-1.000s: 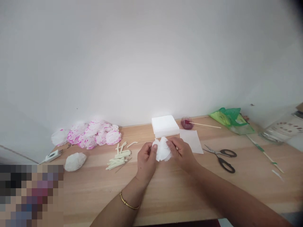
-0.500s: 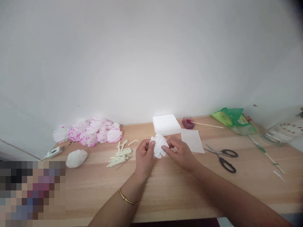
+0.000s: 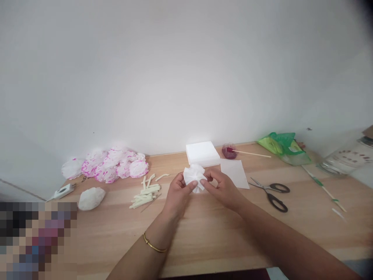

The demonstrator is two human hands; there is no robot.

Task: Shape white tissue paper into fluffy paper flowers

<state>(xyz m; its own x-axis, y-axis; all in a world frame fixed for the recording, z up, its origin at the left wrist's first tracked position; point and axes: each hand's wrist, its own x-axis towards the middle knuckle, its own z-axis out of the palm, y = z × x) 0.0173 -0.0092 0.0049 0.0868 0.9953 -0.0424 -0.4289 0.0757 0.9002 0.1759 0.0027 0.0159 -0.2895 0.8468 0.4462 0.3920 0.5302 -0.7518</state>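
Since a second ago, both hands have turned the white tissue flower (image 3: 194,177), so its pleated fan now faces the camera. Head view: left hand (image 3: 178,194) and right hand (image 3: 223,187) pinch it together above the wooden table (image 3: 204,241), near the tissue stack (image 3: 202,153). Petal fluffing appears underway; separating the next layer calls for light fingertip pulls. Finished pink flowers (image 3: 116,165) lie far left, scissors (image 3: 272,192) right.

Bare table (image 3: 204,237) in front; napkin stack (image 3: 202,153) (close behind), scissors (image 3: 272,192) and sticks (image 3: 145,193) flank
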